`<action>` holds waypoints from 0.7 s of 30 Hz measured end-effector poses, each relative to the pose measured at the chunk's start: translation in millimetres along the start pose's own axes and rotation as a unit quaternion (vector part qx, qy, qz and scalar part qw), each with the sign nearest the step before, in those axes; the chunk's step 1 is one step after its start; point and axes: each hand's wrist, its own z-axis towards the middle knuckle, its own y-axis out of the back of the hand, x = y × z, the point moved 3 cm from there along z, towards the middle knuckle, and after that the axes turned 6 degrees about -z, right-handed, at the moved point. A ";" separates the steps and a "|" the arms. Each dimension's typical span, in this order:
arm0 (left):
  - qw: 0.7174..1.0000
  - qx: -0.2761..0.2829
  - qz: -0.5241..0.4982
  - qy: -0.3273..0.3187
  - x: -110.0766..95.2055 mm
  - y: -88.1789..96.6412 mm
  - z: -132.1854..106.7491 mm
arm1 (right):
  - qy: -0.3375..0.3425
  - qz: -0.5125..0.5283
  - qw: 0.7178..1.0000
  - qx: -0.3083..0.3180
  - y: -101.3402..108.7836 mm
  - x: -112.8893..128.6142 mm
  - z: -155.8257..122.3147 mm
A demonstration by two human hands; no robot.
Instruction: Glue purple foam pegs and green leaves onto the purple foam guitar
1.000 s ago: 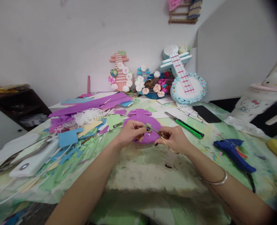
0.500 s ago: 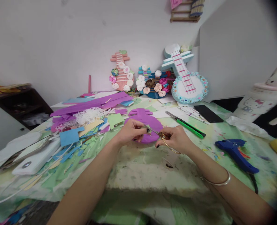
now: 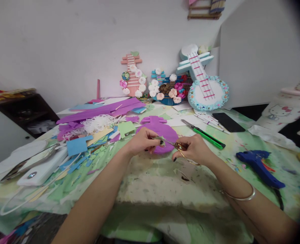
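Note:
My right hand (image 3: 197, 149) is closed on gold-handled scissors (image 3: 176, 145), with the blades pointing left toward my left hand. A small light green paper piece (image 3: 163, 143) is pinched in the fingers of my left hand (image 3: 146, 141), right at the blades. Much of that piece is hidden by the fingers. Behind both hands lies a purple lute-shaped paper craft (image 3: 162, 130) with a round body and short crossbars, partly covered by my hands.
To the right are a green utility knife (image 3: 208, 138), a phone (image 3: 228, 122) and a blue glue gun (image 3: 260, 167). Paper scraps (image 3: 99, 149), white string (image 3: 96, 123) and a white power bank (image 3: 43, 166) lie left. Decorated lute crafts (image 3: 208, 89) lean on the wall.
The view has shifted slightly, so everything sits a little further right. Both hands stay close together at the green paper, still holding the paper and the scissors.

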 end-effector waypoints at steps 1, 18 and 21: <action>1.000 0.002 0.002 0.001 0.4 0.4 0.0 | 0.001 -0.004 1.000 0.002 0.3 0.4 0.0; 0.999 0.021 0.007 0.029 4.6 1.0 0.0 | 0.032 -0.035 0.999 0.007 3.4 0.2 0.2; 0.999 0.026 0.008 0.030 4.5 0.1 0.2 | 0.030 -0.037 0.999 0.009 2.9 -0.6 0.0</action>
